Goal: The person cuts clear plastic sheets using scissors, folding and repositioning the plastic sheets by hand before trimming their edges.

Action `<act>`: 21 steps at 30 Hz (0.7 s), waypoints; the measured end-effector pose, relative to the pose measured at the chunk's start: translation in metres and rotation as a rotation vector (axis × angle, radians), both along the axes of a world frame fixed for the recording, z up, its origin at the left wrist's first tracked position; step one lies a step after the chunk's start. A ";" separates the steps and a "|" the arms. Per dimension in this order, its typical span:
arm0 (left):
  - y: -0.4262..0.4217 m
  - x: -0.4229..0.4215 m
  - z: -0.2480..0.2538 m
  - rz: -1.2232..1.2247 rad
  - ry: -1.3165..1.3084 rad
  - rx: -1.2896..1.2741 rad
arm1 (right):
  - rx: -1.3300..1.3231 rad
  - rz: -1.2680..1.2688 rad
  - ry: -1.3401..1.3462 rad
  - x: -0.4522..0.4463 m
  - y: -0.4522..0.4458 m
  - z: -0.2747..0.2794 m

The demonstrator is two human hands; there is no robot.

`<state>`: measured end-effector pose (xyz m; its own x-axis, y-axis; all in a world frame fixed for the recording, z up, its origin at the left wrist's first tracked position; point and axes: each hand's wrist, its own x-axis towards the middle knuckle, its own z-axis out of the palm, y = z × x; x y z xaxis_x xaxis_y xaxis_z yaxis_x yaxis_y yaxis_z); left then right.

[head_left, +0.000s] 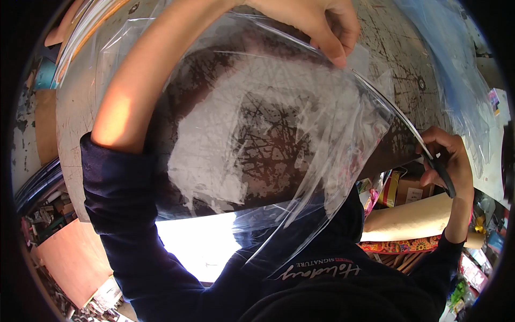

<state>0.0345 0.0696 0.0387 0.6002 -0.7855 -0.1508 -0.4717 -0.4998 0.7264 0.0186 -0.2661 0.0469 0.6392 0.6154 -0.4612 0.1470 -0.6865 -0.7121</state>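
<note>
A clear plastic sheet (343,134) lies across the scratched, worn table (397,48) and hangs over its near edge in folds. My left hand (316,24) reaches over the sheet from the left, thumb and fingers pinched at its far edge. On the right, my right hand (450,155) is closed around the black handle of a pair of scissors (443,176). Their long thin metal blades point up and left along the sheet's edge, toward my left fingertips. Glare hides where exactly blades and plastic meet.
Bluish plastic film (456,80) drapes over the table's right side. Below the right edge are a tan roll (407,219), a cardboard box (413,190) and patterned fabric (402,246). A pinkish board (72,263) leans at lower left. Another person's arm (56,35) shows at upper left.
</note>
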 end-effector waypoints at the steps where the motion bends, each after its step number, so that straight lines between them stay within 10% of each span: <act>1: 0.000 0.001 -0.004 0.002 -0.039 -0.022 | 0.000 -0.001 0.000 0.000 0.000 0.000; 21: -0.001 0.010 -0.015 0.037 0.043 -0.041 | 0.012 -0.002 -0.025 0.005 0.012 0.000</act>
<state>0.0445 0.0686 0.0241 0.6223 -0.7692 -0.1453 -0.4213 -0.4856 0.7660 0.0239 -0.2544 0.0468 0.6518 0.6195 -0.4374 0.1637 -0.6781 -0.7165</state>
